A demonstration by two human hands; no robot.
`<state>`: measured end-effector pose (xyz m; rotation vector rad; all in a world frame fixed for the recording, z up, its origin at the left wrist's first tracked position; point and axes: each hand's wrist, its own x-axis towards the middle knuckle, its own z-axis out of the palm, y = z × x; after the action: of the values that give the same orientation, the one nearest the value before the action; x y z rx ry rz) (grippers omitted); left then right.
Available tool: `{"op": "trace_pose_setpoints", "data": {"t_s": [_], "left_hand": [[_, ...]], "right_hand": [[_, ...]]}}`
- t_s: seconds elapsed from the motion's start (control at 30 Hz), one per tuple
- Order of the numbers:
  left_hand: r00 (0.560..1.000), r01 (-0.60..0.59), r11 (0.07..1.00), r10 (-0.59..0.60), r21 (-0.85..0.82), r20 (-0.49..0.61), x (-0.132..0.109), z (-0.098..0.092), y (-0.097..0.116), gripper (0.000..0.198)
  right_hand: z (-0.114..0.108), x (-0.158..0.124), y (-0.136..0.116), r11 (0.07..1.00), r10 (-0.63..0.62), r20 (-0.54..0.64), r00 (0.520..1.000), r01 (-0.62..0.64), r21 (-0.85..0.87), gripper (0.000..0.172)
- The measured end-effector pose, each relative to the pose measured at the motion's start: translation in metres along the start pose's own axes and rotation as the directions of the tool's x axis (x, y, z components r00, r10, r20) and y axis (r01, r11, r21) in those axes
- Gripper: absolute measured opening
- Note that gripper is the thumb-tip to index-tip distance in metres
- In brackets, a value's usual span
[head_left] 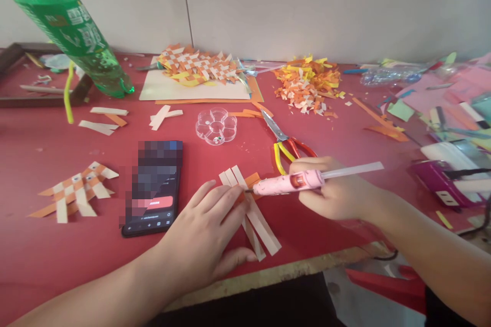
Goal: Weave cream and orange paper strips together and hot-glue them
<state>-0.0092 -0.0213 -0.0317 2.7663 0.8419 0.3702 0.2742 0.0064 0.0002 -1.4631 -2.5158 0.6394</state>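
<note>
In the head view my right hand (326, 191) is wrapped round a pink hot glue gun (282, 184), with a translucent glue stick (353, 169) poking out of its back. The nozzle points left and meets the paper strips at my left fingertips. My left hand (213, 227) holds down several cream paper strips (264, 227), its fingers bent onto them and partly hiding them. Under the nozzle, an orange strip (253, 180) crosses the cream ones. Just beyond my right hand lie scissors (282, 138) with yellow and red handles, blades apart.
Left of my hand lie a phone (161, 184) and a woven paper fish (82, 189). Behind are a clear flower-shaped case (217, 126), woven paper pieces (199, 65), a heap of paper scraps (309, 82) and a green bottle (76, 30). A purple device (441, 184) sits at right.
</note>
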Motion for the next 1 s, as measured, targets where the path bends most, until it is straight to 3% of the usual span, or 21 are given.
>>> {"op": "trace_pose_setpoints", "data": {"t_s": [0.2,0.43,0.6,1.0], "left_hand": [[1.000,0.003,1.000,-0.003,-0.002,0.007,0.000,0.001,0.000,0.060],[1.000,0.008,1.000,-0.008,0.000,0.003,-0.001,0.000,0.000,0.060],[1.000,0.015,1.000,-0.014,0.020,-0.010,-0.002,0.003,0.000,0.061],[0.999,0.032,0.999,-0.032,-0.006,-0.042,-0.001,0.002,0.001,0.064]], "right_hand": [[-0.007,0.004,-0.004,0.999,0.028,0.026,0.999,-0.027,-0.040,0.023],[-0.019,0.016,-0.017,0.986,-0.075,0.003,0.997,0.075,-0.147,0.019],[-0.033,0.025,-0.032,0.958,-0.123,0.091,0.988,0.142,-0.248,0.017],[-0.045,0.041,-0.059,0.819,-0.065,0.223,0.973,0.180,-0.545,0.016]]}}
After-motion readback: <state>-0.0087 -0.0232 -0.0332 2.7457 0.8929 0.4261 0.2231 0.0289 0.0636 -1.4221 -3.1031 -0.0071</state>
